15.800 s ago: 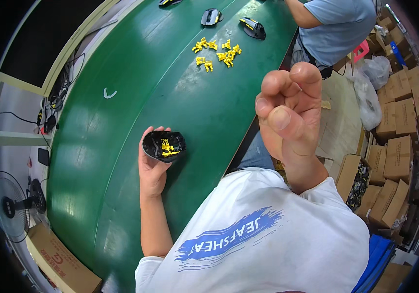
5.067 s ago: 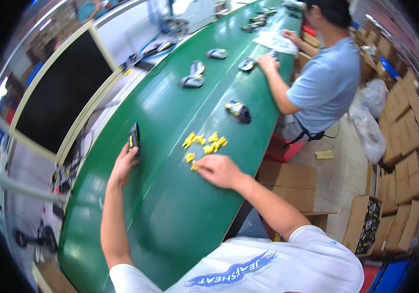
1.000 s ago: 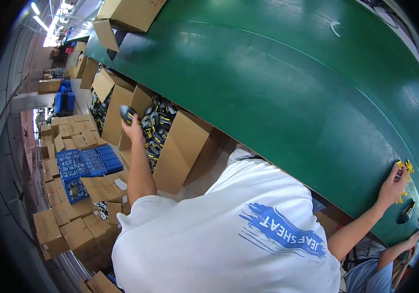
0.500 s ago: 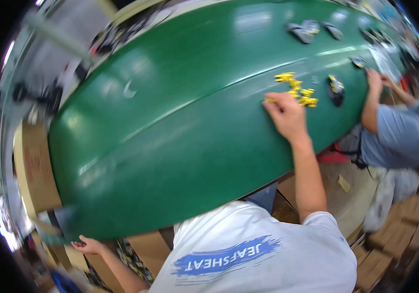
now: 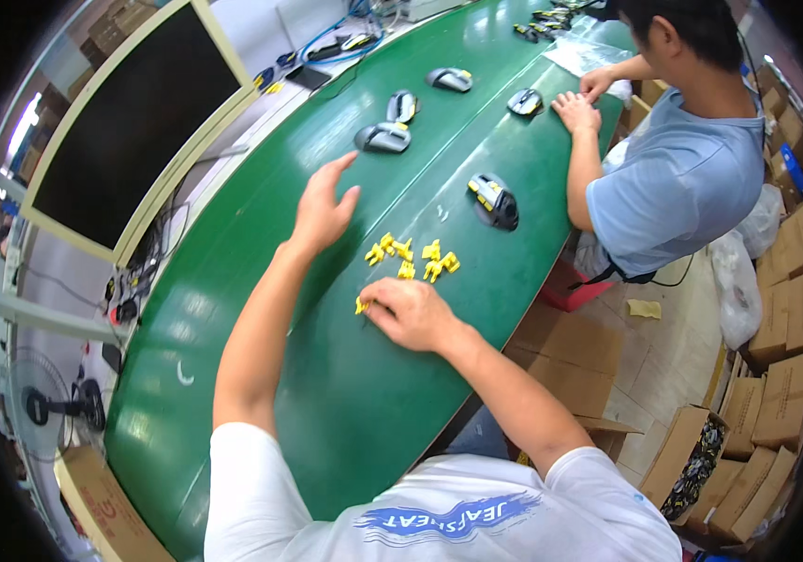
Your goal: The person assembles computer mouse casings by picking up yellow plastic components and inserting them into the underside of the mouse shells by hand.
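Note:
My right hand [image 5: 409, 312] rests low over the green table [image 5: 326, 403], fingers closed in a pinch on a small yellow plastic piece [image 5: 361, 305]. Just beyond it lies a loose cluster of similar yellow pieces [image 5: 405, 251]. Farther out and to the left, my left hand [image 5: 324, 206] reaches over the table, holding nothing, its fingers apart. Its fingertips are just short of a grey and black mouse-shaped device [image 5: 384, 138]. Another such device [image 5: 402, 107] touches or nearly touches that one. A third device [image 5: 492, 199], with yellow parts on it, lies right of the cluster.
A co-worker in a blue shirt [image 5: 682, 178] stands at the right edge, hands by another device [image 5: 525, 102]. More devices and a clear plastic bag [image 5: 589, 56] lie at the far end. A monitor [image 5: 134, 122] stands left. Cardboard boxes [image 5: 783, 398] are stacked on the right.
My left hand has moved from the table's near left edge up over the table toward the devices. My right hand still pinches near the yellow pieces. The view has swung right.

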`<state>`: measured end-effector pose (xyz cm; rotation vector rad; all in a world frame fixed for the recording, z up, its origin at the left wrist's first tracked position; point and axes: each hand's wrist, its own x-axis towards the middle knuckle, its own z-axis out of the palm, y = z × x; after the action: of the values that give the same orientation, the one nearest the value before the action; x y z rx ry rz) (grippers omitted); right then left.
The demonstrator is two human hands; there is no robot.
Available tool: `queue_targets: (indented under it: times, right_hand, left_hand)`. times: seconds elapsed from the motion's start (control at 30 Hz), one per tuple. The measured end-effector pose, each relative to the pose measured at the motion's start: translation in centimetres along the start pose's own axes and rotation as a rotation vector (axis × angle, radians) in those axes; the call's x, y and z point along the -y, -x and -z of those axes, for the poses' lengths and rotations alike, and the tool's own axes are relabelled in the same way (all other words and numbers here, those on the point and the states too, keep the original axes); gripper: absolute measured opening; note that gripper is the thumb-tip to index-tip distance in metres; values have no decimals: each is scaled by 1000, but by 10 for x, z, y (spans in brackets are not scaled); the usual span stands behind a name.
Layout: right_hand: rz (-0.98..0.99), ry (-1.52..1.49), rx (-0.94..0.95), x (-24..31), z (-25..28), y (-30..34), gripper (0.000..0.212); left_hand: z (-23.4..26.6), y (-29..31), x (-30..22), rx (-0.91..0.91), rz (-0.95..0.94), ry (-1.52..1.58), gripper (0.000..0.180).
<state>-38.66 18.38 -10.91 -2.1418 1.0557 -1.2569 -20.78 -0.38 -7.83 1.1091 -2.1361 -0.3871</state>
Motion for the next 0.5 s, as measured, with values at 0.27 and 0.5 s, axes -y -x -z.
queue_targets:
  times: [0.27,0.5]
  right_hand:
    - [-109,-29,77,10,4,-5,14]
    - [-183,-42,112,16,3,-1,16]
  left_hand:
    - [-56,-122,52,360,-15,-426,81]
    - [39,-13,69,318,228,-269,80]
